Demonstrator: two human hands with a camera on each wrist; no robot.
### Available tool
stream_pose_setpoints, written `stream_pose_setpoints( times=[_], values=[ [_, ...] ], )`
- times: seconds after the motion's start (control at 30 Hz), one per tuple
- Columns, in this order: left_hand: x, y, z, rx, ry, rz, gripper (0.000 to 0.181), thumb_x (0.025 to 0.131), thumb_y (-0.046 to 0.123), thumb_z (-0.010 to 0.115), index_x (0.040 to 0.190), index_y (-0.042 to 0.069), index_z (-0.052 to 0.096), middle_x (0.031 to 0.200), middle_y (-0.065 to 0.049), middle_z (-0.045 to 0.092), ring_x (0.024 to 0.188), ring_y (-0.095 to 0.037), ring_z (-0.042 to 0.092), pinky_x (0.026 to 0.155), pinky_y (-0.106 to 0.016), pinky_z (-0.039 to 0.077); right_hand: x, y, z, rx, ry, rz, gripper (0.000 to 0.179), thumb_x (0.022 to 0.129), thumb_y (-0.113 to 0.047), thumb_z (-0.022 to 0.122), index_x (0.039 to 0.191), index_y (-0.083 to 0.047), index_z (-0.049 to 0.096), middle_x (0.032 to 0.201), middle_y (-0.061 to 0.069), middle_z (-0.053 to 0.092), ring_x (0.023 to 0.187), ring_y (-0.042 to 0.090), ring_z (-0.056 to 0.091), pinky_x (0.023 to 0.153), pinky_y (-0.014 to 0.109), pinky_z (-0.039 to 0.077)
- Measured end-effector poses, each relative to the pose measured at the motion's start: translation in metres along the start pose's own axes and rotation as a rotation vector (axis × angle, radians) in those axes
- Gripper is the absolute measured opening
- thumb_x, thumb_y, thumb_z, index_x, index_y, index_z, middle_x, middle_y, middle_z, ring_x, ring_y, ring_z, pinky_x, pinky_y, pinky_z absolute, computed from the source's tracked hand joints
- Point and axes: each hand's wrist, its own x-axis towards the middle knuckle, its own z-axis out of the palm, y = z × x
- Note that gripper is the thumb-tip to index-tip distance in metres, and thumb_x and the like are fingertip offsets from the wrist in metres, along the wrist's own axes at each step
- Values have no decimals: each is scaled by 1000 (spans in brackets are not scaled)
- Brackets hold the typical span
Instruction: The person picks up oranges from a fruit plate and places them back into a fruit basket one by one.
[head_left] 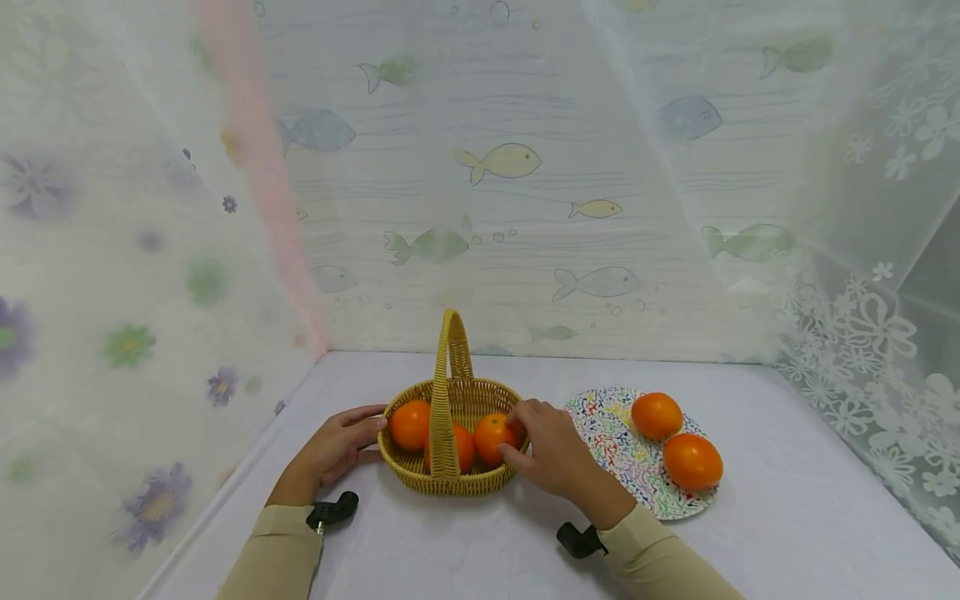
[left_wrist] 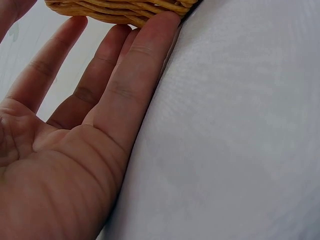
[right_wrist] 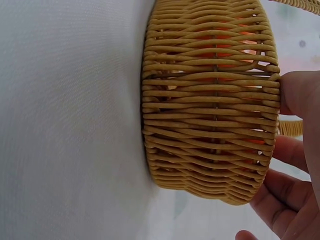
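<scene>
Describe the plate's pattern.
The plate has small multicoloured squiggles on white; it shows best in the head view.

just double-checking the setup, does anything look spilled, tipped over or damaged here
Nothing stands out. The yellow woven oval basket stands upright with three round orange fruits inside; two matching fruits lie on the round multicoloured patterned plate. No spill or damage shows.

Left stands a basket [head_left: 474, 483] (three fruits [head_left: 411, 425] inside) — right, a plate [head_left: 613, 442] bearing two fruits [head_left: 692, 462].
</scene>
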Motion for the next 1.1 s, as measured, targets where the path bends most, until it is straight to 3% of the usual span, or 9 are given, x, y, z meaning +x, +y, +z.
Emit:
stream_pose_setpoints(
  times=[0.47,0.7,1.1],
  values=[
    [1,1,1,10,4,-3,58,103,20,65,154,-1,44,129,-1,70,113,-20,71,94,-47,61,1,4,-4,27,46,-38,17,89,-24,78,99,-22,65,105,-7,65,97,15,56,85,37,49],
    [2,0,1,-5,12,-6,58,103,19,66,153,0,45,125,1,72,112,-19,71,94,-47,61,1,4,-8,53,49,-52,11,90,-22,77,97,-20,69,113,-4,67,101,18,58,89,38,54],
    [1,0,1,-13,13,-1,56,103,17,65,153,-1,45,126,0,71,112,-20,71,93,-47,61,5,15,-30,27,92,12,12,89,-21,80,95,-21,70,115,-2,69,106,22,62,94,43,57]
  ],
)
